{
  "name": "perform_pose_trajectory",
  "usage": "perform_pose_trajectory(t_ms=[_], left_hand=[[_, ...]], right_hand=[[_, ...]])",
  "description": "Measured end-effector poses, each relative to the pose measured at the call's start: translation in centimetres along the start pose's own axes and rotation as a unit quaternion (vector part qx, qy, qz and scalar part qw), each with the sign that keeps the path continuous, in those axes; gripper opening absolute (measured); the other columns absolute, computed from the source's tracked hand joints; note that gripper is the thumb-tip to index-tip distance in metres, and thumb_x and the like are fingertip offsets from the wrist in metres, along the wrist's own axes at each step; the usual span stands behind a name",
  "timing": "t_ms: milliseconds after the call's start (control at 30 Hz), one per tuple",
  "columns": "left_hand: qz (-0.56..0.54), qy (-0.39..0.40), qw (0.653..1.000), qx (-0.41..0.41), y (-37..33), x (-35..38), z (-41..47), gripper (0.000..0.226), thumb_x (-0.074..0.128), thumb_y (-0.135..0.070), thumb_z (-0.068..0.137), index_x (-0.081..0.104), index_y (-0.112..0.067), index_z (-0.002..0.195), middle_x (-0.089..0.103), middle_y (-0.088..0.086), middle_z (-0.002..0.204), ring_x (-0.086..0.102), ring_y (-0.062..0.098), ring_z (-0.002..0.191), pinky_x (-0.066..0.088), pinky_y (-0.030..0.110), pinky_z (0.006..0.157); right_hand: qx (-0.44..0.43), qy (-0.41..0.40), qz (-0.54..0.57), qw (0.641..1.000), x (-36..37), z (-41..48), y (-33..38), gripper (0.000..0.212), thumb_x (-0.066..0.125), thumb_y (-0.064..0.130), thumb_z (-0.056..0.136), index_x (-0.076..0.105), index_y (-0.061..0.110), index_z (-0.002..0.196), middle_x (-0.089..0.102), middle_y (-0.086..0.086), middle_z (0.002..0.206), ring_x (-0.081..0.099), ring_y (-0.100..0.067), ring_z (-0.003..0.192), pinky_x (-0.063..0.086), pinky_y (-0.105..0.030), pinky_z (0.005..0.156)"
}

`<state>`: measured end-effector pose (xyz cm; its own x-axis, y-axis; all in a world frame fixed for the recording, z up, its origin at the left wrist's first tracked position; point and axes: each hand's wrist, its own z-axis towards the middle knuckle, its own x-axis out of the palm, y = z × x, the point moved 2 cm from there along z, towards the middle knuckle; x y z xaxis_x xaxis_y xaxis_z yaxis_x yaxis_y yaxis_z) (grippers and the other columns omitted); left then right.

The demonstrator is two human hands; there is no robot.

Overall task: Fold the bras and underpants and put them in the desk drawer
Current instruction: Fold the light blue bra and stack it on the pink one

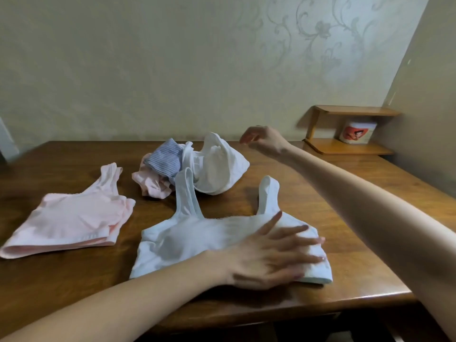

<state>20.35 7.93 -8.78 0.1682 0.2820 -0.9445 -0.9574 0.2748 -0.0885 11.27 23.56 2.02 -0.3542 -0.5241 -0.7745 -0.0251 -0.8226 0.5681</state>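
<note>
Left hand (269, 253) flat on white bra (187, 240), straps pointing away.

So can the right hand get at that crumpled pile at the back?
Probably yes. The right hand hovers open just beside the crumpled pile, nothing between them; the left hand lies flat on the white bra, out of its way.

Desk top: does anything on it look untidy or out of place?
Yes. At the back, a heap of white, pink and striped garments lies crumpled and tangled, while the pink bra and the white bra lie flat. Nothing looks spilled or damaged.
</note>
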Motion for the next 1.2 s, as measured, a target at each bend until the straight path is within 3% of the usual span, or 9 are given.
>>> perform_pose_trajectory(t_ms=[67,167,300,400,667,800,867,967,1200], left_hand=[[-0.066,-0.145,0.983,-0.087,1.9,-3.0,-0.7,0.044,0.041,-0.033,0.094,0.05,-0.016,0.133,0.046,0.001,0.143,0.033,0.013,0.136,0.011,0.03,0.117],[-0.086,-0.349,0.866,-0.347,7.3,-8.1,-4.1,0.029,0.052,-0.029,0.088,0.06,-0.009,0.107,0.062,0.005,0.113,0.056,0.019,0.107,0.043,0.034,0.097],[0.056,-0.038,0.762,-0.645,12.7,-10.7,-10.0,0.039,0.054,-0.05,0.085,0.051,-0.013,0.074,0.065,0.017,0.099,0.057,0.027,0.088,0.045,0.034,0.083],[-0.003,0.164,0.756,-0.634,11.6,-10.1,-11.5,0.051,0.045,-0.059,0.088,0.054,-0.012,0.069,0.068,0.011,0.079,0.056,0.015,0.065,0.045,0.026,0.066],[-0.15,0.191,0.793,-0.558,7.7,-10.5,-14.6,0.018,0.067,-0.037,0.082,0.053,-0.027,0.088,0.058,-0.009,0.091,0.055,0.006,0.081,0.049,0.018,0.065],[-0.222,0.085,0.79,-0.566,7.7,-10.5,-15.4,0.005,0.063,-0.025,0.087,0.06,-0.021,0.085,0.061,-0.002,0.085,0.054,0.008,0.074,0.043,0.018,0.062],[-0.354,-0.06,0.722,-0.591,7.5,-10.8,-15.8,0.006,0.058,-0.019,0.09,0.062,-0.014,0.09,0.063,0.003,0.085,0.055,0.011,0.072,0.047,0.019,0.055],[-0.477,-0.229,0.612,-0.587,6.8,-10.2,-16.0,0.01,0.054,-0.014,0.092,0.062,-0.009,0.095,0.066,0.007,0.091,0.061,0.015,0.082,0.054,0.023,0.062],[-0.398,-0.226,0.603,-0.654,6.5,-8.7,-16.7,0.037,0.065,-0.025,0.086,0.045,-0.014,0.116,0.056,0.006,0.102,0.055,0.019,0.093,0.048,0.032,0.077]], right_hand=[[-0.003,-0.02,-0.033,0.999,0.1,-0.7,-0.6,0.025,0.054,0.006,0.08,0.072,0.014,0.095,0.063,-0.003,0.098,0.057,-0.015,0.087,0.039,-0.02,0.075],[-0.017,-0.025,-0.11,0.993,0.0,-2.8,-1.7,0.027,0.053,0.002,0.08,0.072,0.016,0.093,0.065,-0.005,0.1,0.062,-0.02,0.09,0.044,-0.025,0.074],[0.058,0.092,-0.149,0.983,0.2,-6.2,-2.2,0.013,0.059,0.018,0.088,0.069,0.016,0.096,0.07,-0.003,0.089,0.066,-0.019,0.077,0.053,-0.03,0.07],[0.164,0.219,-0.205,0.94,1.1,-8.6,-3.2,0.034,0.061,0.046,0.086,0.063,0.012,0.087,0.067,-0.003,0.072,0.063,-0.014,0.059,0.052,-0.024,0.056],[0.229,0.263,-0.123,0.929,0.0,-12.2,-5.3,0.042,0.063,0.051,0.081,0.062,0.015,0.104,0.067,-0.001,0.093,0.063,-0.013,0.079,0.051,-0.022,0.064],[0.227,0.275,-0.013,0.934,-1.3,-14.0,-5.6,0.057,0.077,0.057,0.059,0.067,0.016,0.097,0.069,0.0,0.095,0.062,-0.014,0.086,0.046,-0.022,0.07],[0.224,0.251,0.041,0.941,-1.8,-14.6,-6.0,0.064,0.082,0.058,0.046,0.069,0.013,0.09,0.068,-0.001,0.089,0.06,-0.015,0.084,0.046,-0.025,0.072],[0.222,0.199,0.1,0.949,-1.8,-14.9,-5.6,0.03,0.075,0.03,0.076,0.067,0.008,0.095,0.068,-0.009,0.098,0.062,-0.019,0.089,0.048,-0.026,0.074],[0.211,0.139,-0.056,0.966,-1.3,-14.0,-3.3,0.028,0.064,0.037,0.086,0.06,0.013,0.1,0.069,-0.005,0.092,0.066,-0.018,0.085,0.055,-0.029,0.076]])
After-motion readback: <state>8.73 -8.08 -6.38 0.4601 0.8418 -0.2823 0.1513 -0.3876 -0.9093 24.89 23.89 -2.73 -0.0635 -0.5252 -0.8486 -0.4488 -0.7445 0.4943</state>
